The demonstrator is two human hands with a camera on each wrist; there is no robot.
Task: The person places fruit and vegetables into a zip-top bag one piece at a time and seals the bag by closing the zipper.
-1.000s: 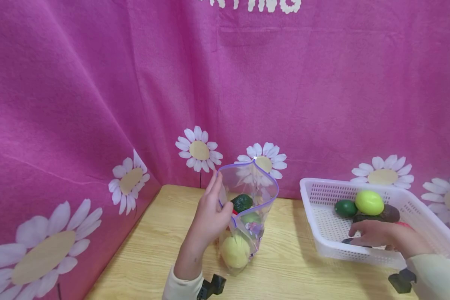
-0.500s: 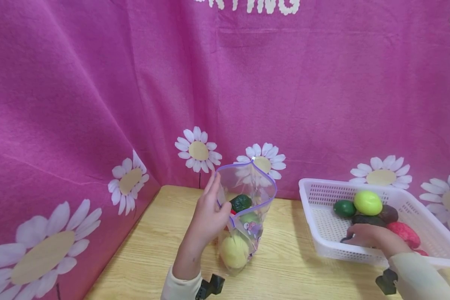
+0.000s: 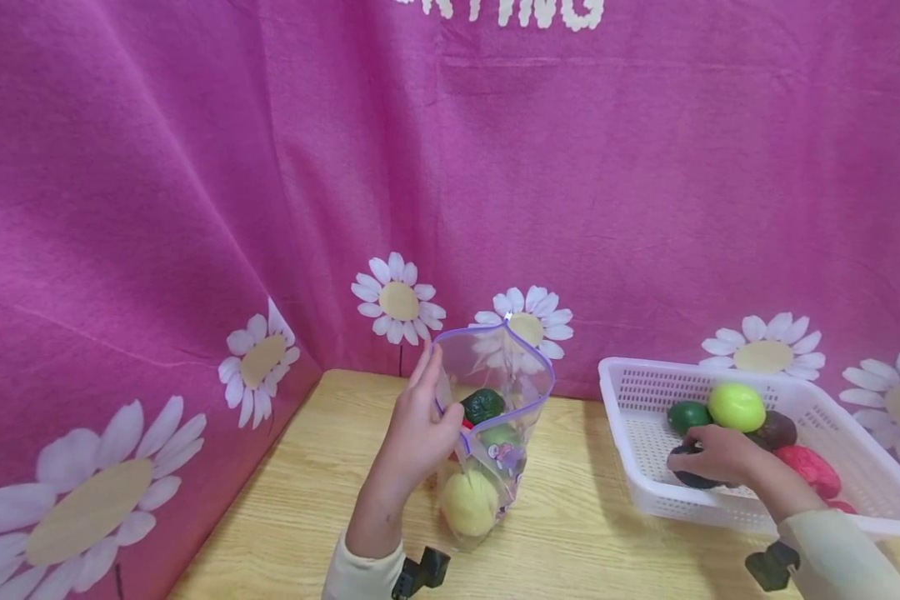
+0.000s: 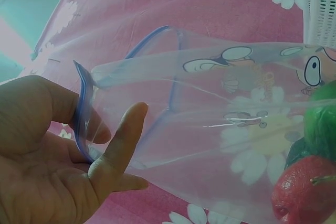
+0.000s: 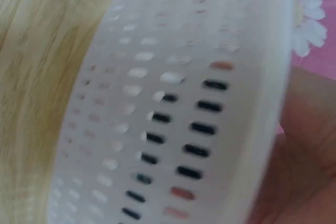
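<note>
My left hand (image 3: 420, 425) holds the side of a clear zip bag (image 3: 521, 392) by its purple rim. In the left wrist view, the left fingers and thumb lie on both sides of that rim. The bag stands with its mouth wide apart. Inside are a dark green bumpy avocado (image 3: 483, 406), a pale yellow round fruit (image 3: 468, 502), a green one (image 4: 321, 121) and a red one (image 4: 302, 190). Inside the white basket (image 3: 621, 433), my right hand (image 3: 727, 457) grips a dark avocado (image 3: 692, 478), partly covered by the fingers. The basket wall mostly hides it in the right wrist view.
Also in the basket are a yellow-green lemon-shaped fruit (image 3: 737, 406), a small dark green fruit (image 3: 687, 415), a brown fruit (image 3: 778, 430) and a red one (image 3: 810, 469). Behind the wooden table (image 3: 562, 517) hangs a pink cloth (image 3: 570, 183) with daisies.
My right hand has moved left within the basket and closed its fingers on the dark avocado, which now shows more. The red fruit came into sight. My left hand and the bag stayed put.
</note>
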